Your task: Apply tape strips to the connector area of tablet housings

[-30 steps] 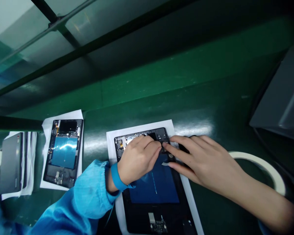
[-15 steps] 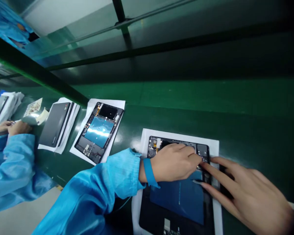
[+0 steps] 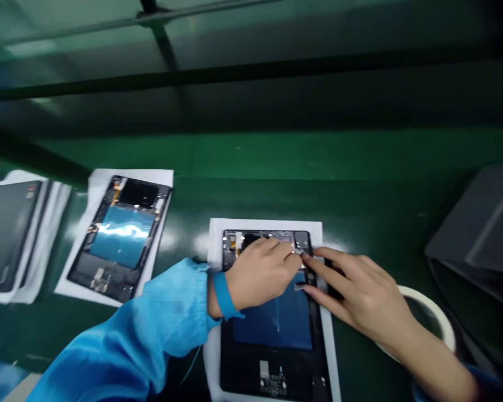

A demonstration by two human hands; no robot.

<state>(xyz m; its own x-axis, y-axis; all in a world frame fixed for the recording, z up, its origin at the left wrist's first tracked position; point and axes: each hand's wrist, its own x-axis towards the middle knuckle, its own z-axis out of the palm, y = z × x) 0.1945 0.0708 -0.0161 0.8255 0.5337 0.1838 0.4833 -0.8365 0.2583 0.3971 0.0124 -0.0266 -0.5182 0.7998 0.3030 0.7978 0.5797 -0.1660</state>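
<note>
On green belt, opened tablet (image 3: 272,318) flat on white sheet (image 3: 212,234); left hand (image 3: 262,273) and right hand (image 3: 356,296) pressing fingertips together near its top right edge. Bare belt beyond.

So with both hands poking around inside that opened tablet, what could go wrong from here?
Both the left hand and the right hand are bare and press on the exposed parts near the top edge of the open tablet, so a slip could perhaps bend a small part or leave smudges. The tablet lies on a loose white sheet, which might slide on the green surface.
</note>
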